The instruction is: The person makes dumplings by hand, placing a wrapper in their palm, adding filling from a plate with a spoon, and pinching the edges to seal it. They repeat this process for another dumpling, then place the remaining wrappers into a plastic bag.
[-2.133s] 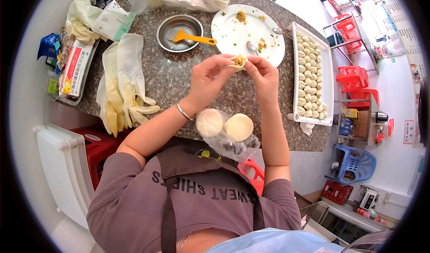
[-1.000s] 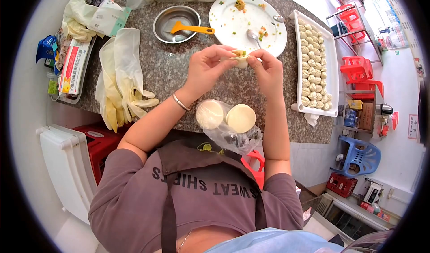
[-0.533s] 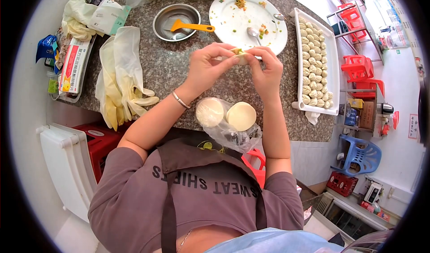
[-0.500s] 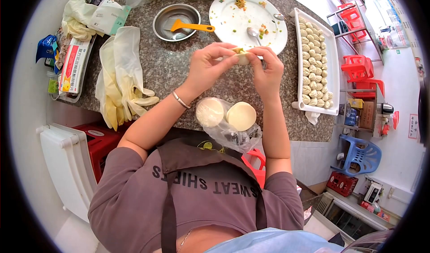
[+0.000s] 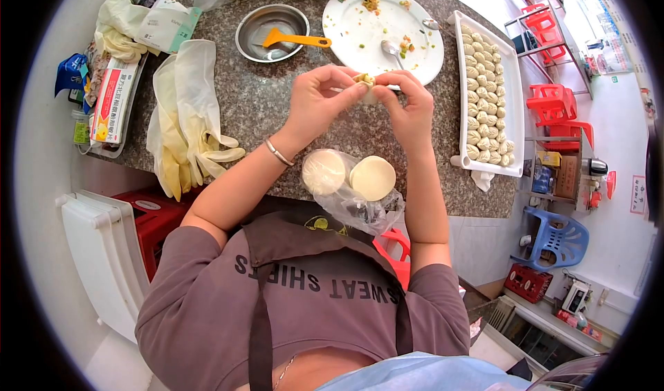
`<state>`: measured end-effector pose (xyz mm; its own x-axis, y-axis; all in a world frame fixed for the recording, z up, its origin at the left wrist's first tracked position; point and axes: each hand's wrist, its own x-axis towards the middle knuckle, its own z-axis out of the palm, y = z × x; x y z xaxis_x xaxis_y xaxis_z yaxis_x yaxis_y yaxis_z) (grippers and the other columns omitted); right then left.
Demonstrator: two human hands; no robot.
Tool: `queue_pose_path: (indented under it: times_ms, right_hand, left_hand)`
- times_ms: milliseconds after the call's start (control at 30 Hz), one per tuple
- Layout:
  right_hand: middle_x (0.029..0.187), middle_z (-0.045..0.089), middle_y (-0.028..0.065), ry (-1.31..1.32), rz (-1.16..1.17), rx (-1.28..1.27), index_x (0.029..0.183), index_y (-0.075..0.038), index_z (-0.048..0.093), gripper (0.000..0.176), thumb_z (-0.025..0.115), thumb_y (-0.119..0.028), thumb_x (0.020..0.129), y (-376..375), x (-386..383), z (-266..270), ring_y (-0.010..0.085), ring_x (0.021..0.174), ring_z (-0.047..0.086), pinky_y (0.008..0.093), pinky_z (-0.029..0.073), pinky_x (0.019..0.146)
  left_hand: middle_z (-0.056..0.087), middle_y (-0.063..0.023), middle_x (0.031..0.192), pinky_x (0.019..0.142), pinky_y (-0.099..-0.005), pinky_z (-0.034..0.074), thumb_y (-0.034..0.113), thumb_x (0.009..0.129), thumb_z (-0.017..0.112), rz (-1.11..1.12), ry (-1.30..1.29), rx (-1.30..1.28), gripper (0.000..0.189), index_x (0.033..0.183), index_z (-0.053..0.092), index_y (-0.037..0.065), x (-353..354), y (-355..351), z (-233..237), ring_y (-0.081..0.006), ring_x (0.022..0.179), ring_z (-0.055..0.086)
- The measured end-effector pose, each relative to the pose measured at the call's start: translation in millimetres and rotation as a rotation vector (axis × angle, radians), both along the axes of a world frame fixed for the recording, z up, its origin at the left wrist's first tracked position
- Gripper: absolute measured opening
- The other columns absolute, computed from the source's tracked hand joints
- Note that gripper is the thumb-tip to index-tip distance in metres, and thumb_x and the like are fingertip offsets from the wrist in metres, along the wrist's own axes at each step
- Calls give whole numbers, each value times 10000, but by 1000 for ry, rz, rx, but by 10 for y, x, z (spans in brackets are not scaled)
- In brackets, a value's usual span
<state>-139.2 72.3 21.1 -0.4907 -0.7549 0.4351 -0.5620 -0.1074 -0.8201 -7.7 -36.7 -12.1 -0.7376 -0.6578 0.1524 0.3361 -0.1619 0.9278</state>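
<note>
Between the fingertips of both hands is a small dumpling (image 5: pixel 366 79), held up above the counter just short of the big plate. My left hand (image 5: pixel 323 100) pinches it from the left, thumb and forefinger together; a bracelet circles that wrist. On the other side my right hand (image 5: pixel 409 111) pinches its edge. Much of the dumpling is hidden by fingers. Below the hands lie two stacks of round dough wrappers (image 5: pixel 373 178), partly in a clear plastic bag (image 5: pixel 363 214). The white plate (image 5: pixel 346 41) bears scraps of filling and a spoon (image 5: pixel 392 50).
A white tray (image 5: pixel 513 79) with rows of shaped dumplings stands at the right. A steel bowl (image 5: pixel 249 45) with an orange-handled tool (image 5: pixel 297 39) is at the back. Pale gloves (image 5: pixel 187 114) and boxes (image 5: pixel 114 107) lie left on the granite counter (image 5: pixel 270 93).
The fingers have shifted slightly along the dumpling, and its edge now looks more gathered at the left fingertips. My right hand has moved a little left. Everything else stays put.
</note>
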Motion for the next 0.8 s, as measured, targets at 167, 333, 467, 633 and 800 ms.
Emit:
queue_pose_path:
  times_ms: [167, 333, 467, 633, 800]
  right_hand:
    - [816, 653, 87, -17, -72, -14, 841, 14, 644, 76, 659, -58, 823, 3, 23, 15, 176, 781, 625, 292, 484, 729]
    - [817, 647, 83, -93, 5, 39, 842, 14, 631, 85, 655, -66, 831, 9, -63, 9, 181, 783, 621, 290, 477, 739]
    - [832, 647, 86, 8, 29, 52, 841, 7, 631, 78, 654, -66, 828, 27, -48, 40, 187, 793, 620, 297, 472, 751]
    - [835, 651, 95, 13, -22, 20, 845, 2, 641, 81, 666, -67, 813, 4, 21, 16, 211, 788, 625, 312, 475, 750]
    - [825, 653, 100, 71, -13, 17, 838, -1, 645, 79, 672, -68, 805, 8, 18, 6, 235, 784, 627, 322, 477, 740]
  left_hand:
    - [647, -116, 1043, 777, -229, 534, -18, 834, 675, 23, 30, 129, 54, 882, 651, -23, -13, 35, 104, -121, 878, 636]
    - [646, -110, 1042, 794, -245, 540, -15, 826, 680, -46, 77, 15, 82, 908, 676, -26, -26, -23, -45, -129, 895, 638]
    - [650, -105, 1024, 794, -251, 549, -1, 816, 693, -41, 85, -17, 82, 891, 686, -31, -28, 0, -44, -130, 890, 643]
    - [650, -103, 1016, 767, -239, 554, 13, 808, 708, 2, 57, 0, 123, 920, 681, -28, -15, 4, -33, -131, 877, 649]
    - [641, -104, 1049, 751, -222, 543, -10, 820, 690, 27, -36, -32, 179, 997, 660, -9, 20, 48, 100, -115, 879, 632]
